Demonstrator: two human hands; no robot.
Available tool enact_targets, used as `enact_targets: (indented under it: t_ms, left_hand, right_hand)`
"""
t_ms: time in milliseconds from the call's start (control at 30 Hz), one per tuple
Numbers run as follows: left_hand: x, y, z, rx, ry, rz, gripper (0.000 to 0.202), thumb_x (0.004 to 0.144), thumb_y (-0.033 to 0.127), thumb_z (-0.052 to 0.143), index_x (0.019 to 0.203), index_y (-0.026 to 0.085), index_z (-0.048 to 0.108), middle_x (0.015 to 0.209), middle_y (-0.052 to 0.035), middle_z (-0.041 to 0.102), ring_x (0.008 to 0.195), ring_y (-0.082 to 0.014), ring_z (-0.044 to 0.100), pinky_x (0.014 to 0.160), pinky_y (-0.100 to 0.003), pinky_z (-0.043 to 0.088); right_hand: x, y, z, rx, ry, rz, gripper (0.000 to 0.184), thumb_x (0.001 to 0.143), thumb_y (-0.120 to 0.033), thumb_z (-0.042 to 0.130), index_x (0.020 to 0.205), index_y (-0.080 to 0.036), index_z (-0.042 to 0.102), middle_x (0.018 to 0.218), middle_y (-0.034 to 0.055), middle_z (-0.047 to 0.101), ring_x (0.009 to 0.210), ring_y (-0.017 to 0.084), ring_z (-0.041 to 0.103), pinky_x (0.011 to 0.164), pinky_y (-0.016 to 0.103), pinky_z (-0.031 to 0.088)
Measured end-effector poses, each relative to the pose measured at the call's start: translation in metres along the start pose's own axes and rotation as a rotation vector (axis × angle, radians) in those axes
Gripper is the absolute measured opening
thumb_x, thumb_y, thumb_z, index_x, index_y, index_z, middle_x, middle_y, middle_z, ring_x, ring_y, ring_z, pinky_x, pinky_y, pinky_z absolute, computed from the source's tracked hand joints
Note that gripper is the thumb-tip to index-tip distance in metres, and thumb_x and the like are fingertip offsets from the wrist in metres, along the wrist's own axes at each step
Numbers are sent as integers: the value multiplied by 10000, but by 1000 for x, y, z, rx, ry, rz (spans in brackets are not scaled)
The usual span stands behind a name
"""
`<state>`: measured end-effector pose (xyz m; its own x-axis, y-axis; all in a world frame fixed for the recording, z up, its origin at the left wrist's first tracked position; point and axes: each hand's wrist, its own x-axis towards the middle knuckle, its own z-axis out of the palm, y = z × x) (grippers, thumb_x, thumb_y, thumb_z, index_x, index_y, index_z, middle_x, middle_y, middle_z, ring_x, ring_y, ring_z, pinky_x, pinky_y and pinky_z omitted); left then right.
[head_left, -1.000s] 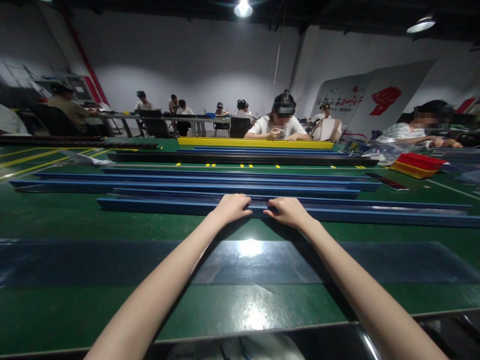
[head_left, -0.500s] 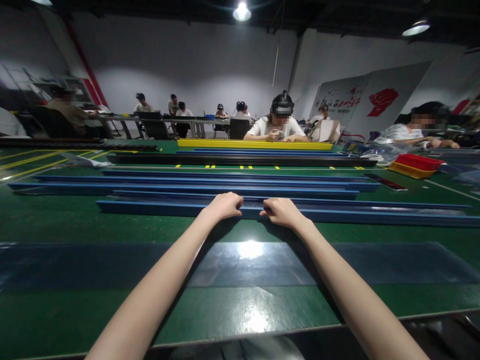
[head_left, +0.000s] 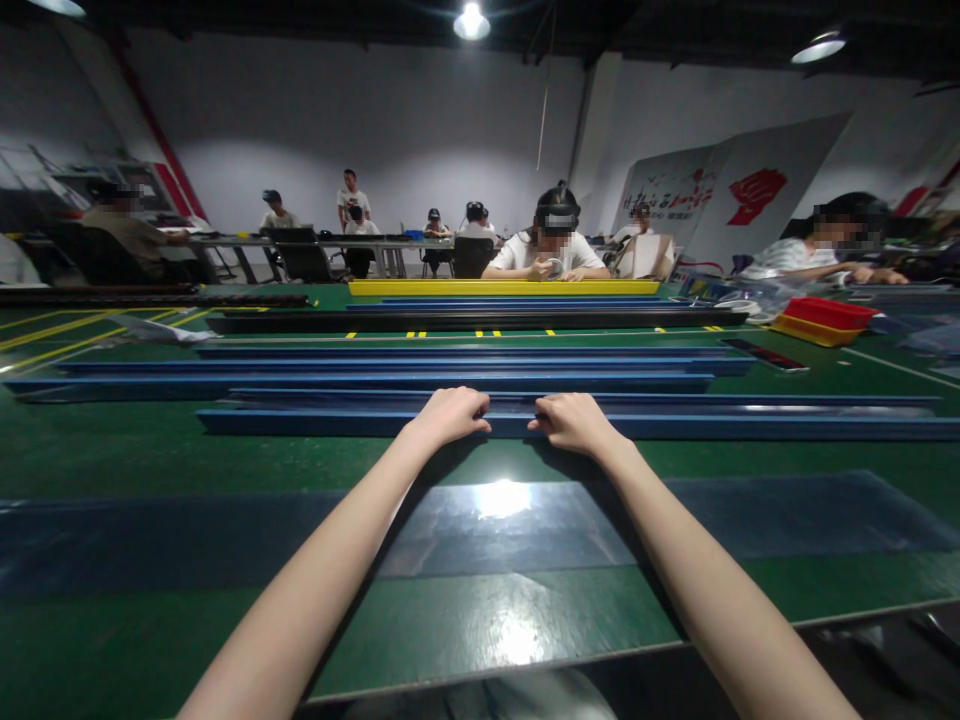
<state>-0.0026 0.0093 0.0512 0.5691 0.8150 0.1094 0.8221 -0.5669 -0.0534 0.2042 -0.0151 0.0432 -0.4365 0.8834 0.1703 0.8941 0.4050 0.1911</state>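
Note:
A long blue U-shaped channel (head_left: 300,423) lies crosswise on the green tabletop (head_left: 225,460). My left hand (head_left: 452,413) is closed over its near wall, thumb on the outer side and curled fingers inside. A short way to the right, my right hand (head_left: 574,421) grips the same wall in the same manner. A bare stretch of the blue wall shows between the two hands. Nearer to me, a flat clear plastic strip (head_left: 525,525) lies across the table under my forearms, apart from both hands.
Behind lie more blue channels (head_left: 360,383), a black channel (head_left: 480,321) and a yellow channel (head_left: 502,287). A phone (head_left: 765,355) and red and yellow trays (head_left: 825,320) are at the right. A co-worker (head_left: 551,245) sits across the table; others sit further off.
The view has shifted and tilted slightly. Both hands keep their hold on the channel's near wall, with the gap between them a little wider. A person in the background now stands taller.

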Motion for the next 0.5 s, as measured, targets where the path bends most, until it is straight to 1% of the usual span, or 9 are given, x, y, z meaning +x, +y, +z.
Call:
enact_targets:
  t_ms: [167, 300, 500]
  left_hand:
    - [0, 6, 2, 1, 25, 23, 202, 765, 398, 571, 889, 240, 600, 929, -17, 660, 855, -195, 609, 608, -229, 406]
    - [0, 6, 2, -4, 30, 38, 194, 761, 383, 580, 884, 234, 599, 938, -16, 658, 860, -196, 607, 596, -229, 401]
    - [-1, 6, 3, 4, 20, 49, 182, 767, 365, 569, 885, 229, 600, 944, -23, 654, 872, -192, 602, 603, -225, 402]
  right_hand:
    - [-9, 10, 0, -11, 3, 38, 243, 834, -371, 453, 797, -190, 611, 869, 57, 683, 762, 186, 620, 516, 260, 236]
    - [-15, 19, 1, -22, -7, 72, 242, 824, -385, 464, 783, -200, 615, 848, 46, 685, 755, 189, 621, 507, 262, 220]
    - [-18, 23, 4, -29, -3, 80, 252, 828, -387, 452, 791, -197, 613, 847, 57, 682, 769, 193, 616, 530, 257, 252]
